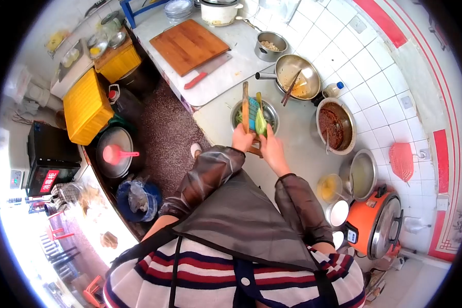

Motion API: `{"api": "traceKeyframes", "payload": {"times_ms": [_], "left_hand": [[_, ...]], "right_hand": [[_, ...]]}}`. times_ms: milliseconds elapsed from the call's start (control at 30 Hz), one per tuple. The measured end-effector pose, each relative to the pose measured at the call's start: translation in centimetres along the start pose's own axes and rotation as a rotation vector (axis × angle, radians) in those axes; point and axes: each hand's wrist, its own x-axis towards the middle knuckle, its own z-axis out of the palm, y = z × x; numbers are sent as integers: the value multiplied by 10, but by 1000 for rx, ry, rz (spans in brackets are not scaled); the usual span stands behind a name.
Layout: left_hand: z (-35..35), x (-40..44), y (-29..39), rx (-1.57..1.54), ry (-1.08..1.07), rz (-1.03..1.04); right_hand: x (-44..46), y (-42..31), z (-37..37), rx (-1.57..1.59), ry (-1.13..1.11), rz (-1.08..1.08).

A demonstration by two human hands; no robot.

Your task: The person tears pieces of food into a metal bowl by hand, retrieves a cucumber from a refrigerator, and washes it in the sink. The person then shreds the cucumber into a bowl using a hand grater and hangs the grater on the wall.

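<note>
My left hand (242,138) is closed around the near end of a wooden-framed grater (245,109) with a teal grating plate. The grater leans over a round metal bowl (275,117) with green shreds visible inside. In my right hand (274,153) is a pale green piece of vegetable (261,124), perhaps a cucumber, held against or just beside the plate; exact contact cannot be made out. Dark translucent sleeves cover both forearms.
A wooden cutting board (189,46) and a red-handled cleaver (208,71) lie on the far-left counter. To the right stand a pan (309,77) with chopsticks, a pot of red sauce (333,126), a metal pot (363,174) and an orange rice cooker (367,223).
</note>
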Motion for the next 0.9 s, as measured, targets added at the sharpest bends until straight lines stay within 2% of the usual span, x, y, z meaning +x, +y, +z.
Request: {"api": "traceKeyframes", "payload": {"times_ms": [33,167,200,267,300,333,400,467,533,600,667,733,767,800,833,867,900], "left_hand": [[-1,7,-18,231,2,95],[11,-10,-33,324,-102,109],[10,-13,-35,326,-100,112],[9,-7,-17,55,-89,64],[1,13,-32,46,-35,84],[-6,16,-23,99,-4,135],[-3,5,-22,341,17,173],[7,5,-53,250,-50,180],[10,-3,-48,318,-102,156],[10,-8,-19,16,-99,41],[3,8,-18,-56,-47,47],[-1,-3,-8,416,-13,172],[2,5,-37,230,-46,162],[8,-14,-11,99,-126,36],[10,-14,-26,100,-138,4],[12,-11,-28,98,-144,-11],[10,-5,-26,99,-147,8]], "right_hand": [[11,4,4,-38,53,4],[79,12,4,-140,150,37],[76,17,5,-138,152,34],[67,13,1,-146,61,-74],[41,-4,-3,-179,31,-93],[19,-12,-3,-215,-38,-127],[20,-6,12,-187,48,-101],[59,10,16,-215,142,-79],[71,14,6,-217,111,-86],[71,5,-2,-227,-42,-68],[34,-5,5,-319,-148,-107],[28,-3,15,-326,-5,-143],[39,2,18,-291,23,-114],[61,13,17,-257,55,-76],[79,26,13,-197,34,-67],[87,33,11,-18,177,-57],[90,41,5,501,56,181]]}}
